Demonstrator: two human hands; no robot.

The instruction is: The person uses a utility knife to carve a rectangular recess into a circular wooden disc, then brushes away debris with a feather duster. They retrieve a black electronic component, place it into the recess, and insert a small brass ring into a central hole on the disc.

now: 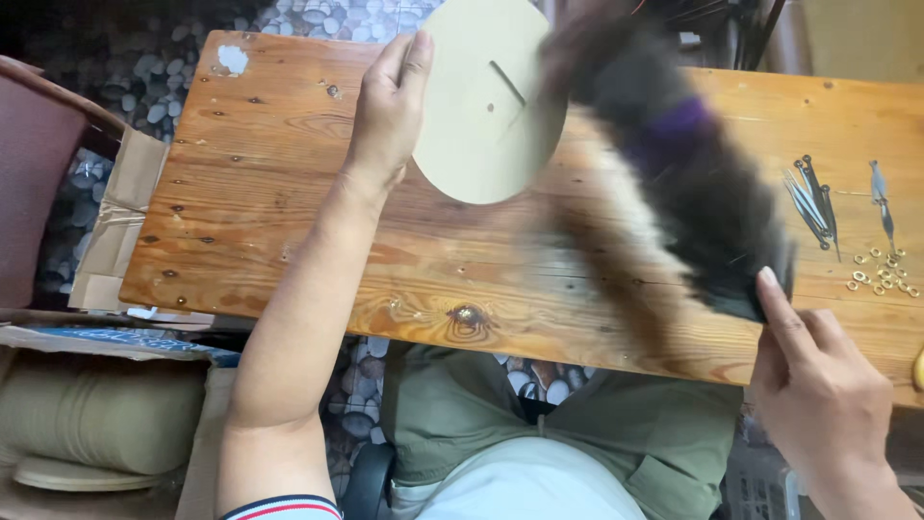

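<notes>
Beige disc (486, 106) tilts up within left grip (390, 106); right grip (818, 385) apart.

Pale beige round disc of flat board (486, 96), thin dark slot cut near its middle, lying flat on the wooden tabletop near the far edge, its far rim reaching past that edge; left rim gripped. Dark, blurred brush-like object with bushy black bristles and a purple band (683, 173), stretching slantwise from beside the disc's right edge toward the near right, its near end pinched.
</notes>
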